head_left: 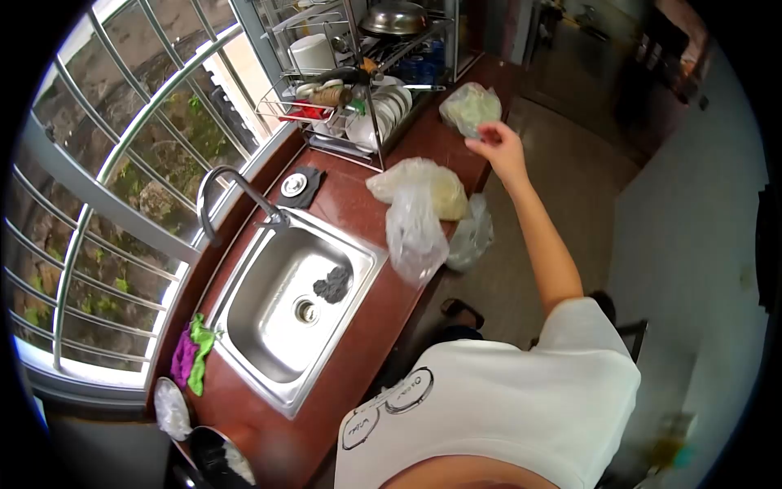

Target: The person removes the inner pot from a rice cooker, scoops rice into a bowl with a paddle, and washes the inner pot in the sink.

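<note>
- Far bag [471,109]: clear plastic, w/ pale green stuff inside, on the worktop [358,334] near its R edge, beyond the near bag [441,189].
- Near bag: pale yellowish contents, exact food unclear; sits btwn dish rack [381,159] & sink [269,346].
- Clear bag [416,236] lies up against near bag, looks empty; another, the side bag [472,236], hangs at the worktop edge.
- Sink: steel, no standing water visible; dark cloth [332,284] inside, next to the drain [307,311].
- Dish rack: white plates [389,112] stood on edge in lower tier, white tub [312,54] higher up, metal pan [394,19] on top.
- Bottom L corner: bowl [172,410] w/ clear plastic in it, beside a pot [236,456] holding smth black & white, unclear.
- R arm: reaches fwd from the shoulder, elbow nearly straight, over the worktop's R edge; wrist a bit bent, R hand [501,155] pointing L.
- R fingers: thumb & index slightly apart, others curled.
- Far bag is right at the R fingertips, on their far side; contact can't be told.
- L hand: out of view, so can't tell its fingers' state.
</note>
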{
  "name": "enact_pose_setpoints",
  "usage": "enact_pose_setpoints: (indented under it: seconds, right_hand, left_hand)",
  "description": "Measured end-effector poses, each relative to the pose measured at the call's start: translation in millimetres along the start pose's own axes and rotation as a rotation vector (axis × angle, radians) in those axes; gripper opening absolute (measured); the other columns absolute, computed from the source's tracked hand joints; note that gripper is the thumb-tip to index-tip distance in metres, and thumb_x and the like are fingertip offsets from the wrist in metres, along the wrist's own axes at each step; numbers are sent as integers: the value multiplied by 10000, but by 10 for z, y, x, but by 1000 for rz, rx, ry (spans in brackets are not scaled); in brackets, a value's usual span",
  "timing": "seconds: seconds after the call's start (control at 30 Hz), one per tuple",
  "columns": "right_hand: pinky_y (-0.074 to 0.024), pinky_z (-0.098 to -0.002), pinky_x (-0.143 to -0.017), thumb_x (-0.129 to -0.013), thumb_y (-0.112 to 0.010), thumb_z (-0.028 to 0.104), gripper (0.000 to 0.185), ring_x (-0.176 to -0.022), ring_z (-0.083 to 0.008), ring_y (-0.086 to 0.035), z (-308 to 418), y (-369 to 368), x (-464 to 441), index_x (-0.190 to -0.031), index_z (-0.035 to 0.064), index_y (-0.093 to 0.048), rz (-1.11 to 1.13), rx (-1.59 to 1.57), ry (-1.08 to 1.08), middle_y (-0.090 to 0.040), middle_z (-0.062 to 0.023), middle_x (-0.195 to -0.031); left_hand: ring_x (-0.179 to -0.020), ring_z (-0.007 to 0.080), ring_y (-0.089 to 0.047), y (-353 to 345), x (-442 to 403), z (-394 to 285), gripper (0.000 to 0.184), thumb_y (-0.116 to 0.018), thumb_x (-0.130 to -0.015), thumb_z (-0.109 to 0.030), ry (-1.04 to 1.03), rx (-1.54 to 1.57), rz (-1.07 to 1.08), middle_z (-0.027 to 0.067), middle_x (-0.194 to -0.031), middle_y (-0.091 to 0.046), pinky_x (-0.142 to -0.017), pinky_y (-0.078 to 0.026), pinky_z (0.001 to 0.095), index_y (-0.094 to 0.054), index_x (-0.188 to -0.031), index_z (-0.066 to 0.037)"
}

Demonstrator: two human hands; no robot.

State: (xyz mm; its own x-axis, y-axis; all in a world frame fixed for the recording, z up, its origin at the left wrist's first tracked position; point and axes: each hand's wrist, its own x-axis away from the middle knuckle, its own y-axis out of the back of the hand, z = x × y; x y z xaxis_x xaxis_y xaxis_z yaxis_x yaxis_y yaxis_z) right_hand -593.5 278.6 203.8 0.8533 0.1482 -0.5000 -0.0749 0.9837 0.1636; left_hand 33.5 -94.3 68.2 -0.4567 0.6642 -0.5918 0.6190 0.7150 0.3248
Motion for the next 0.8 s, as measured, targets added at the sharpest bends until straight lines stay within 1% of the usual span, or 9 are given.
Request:
enact_pose_setpoints:
  seconds: [0.1, 0.17, 0.23, 0.3, 0.37, 0.43, 0.5, 0.67, 0.8]
  right_hand:
    - [-441, -281, -760, -539, -845, 255, 576, -870, -154, -527, -679, -352, -1557, -987, 22, -566, 0, -54, 146, -571, -61, -952]
    - [-439, -299, -790, -486, -863, 290, 724, -921, -179, -521, -993, -616, -2510, -1057, 8, -519, 29, -69, 8, -547, -105, -1010]
    - [-416, -311, -827, -506, -856, 280, 793, -956, -191, -509, -1013, -796, -3248, -1121, -18, -453, 152, -75, -165, -523, -126, -1061]
    - [-412, -339, -872, -494, -859, 305, 940, -1041, -247, -498, -1338, -974, -4028, -1218, -44, -372, 156, 148, -11, -499, -171, -1134]
    - [-421, -341, -881, -478, -863, 319, 1069, -1076, -273, -495, -1310, -1067, -4366, -1300, -32, -277, 230, 330, -44, -466, -222, -1190]
    - [-403, -409, -948, -385, -866, 410, 1190, -1184, -317, -413, -1558, -1197, -4761, -1330, 8, -264, 331, 259, -114, -394, -215, -1291]
    - [-375, -401, -973, -379, -869, 414, 1278, -1205, -323, -391, -1724, -1366, -5021, -1364, 0, -168, 334, 325, -110, -358, -219, -1325]
    - [-380, -362, -958, -400, -874, 383, 1237, -1177, -298, -426, -1534, -1509, -5001, -1347, -42, -199, 424, 135, 31, -408, -239, -1273]
    - [-385, -360, -953, -439, -869, 358, 1178, -1142, -290, -462, -1240, -1622, -5047, -1326, -72, -225, 445, 16, -5, -429, -254, -1251]
  left_hand:
    - [-710, 277, -562, 57, 430, -348, 206, -594, -613, -149, -6, -105, -129, 150, -790, -614, -681, -465, 358, -610, -741, 12]
    - [-708, 275, -561, 144, 707, -615, 207, -595, -621, -156, 1, -168, -207, 150, -789, -613, -679, -465, 359, -607, -743, 11]
    - [-706, 274, -559, 242, 984, -869, 207, -595, -630, -162, 7, -236, -269, 150, -788, -611, -677, -464, 359, -605, -746, 9]
    - [-704, 273, -557, 341, 1237, -1104, 208, -596, -638, -168, 13, -285, -318, 149, -788, -610, -675, -464, 359, -603, -749, 8]
    - [-701, 271, -556, 446, 1487, -1303, 210, -596, -646, -174, 29, -340, -358, 149, -787, -608, -673, -464, 359, -600, -752, 6]
    - [-699, 270, -554, 564, 1709, -1468, 211, -597, -654, -181, 47, -394, -398, 149, -787, -607, -671, -463, 360, -598, -755, 5]
    - [-697, 268, -552, 687, 1906, -1594, 213, -597, -662, -187, 66, -435, -439, 149, -786, -605, -669, -463, 360, -596, -757, 4]
    - [-691, 264, -548, 965, 2241, -1821, 219, -598, -683, -202, 85, -517, -503, 148, -784, -601, -665, -462, 360, -590, -764, 0]
    - [-687, 262, -545, 1080, 2413, -1922, 224, -599, -699, -215, 87, -556, -523, 148, -783, -598, -661, -461, 361, -585, -770, -2]
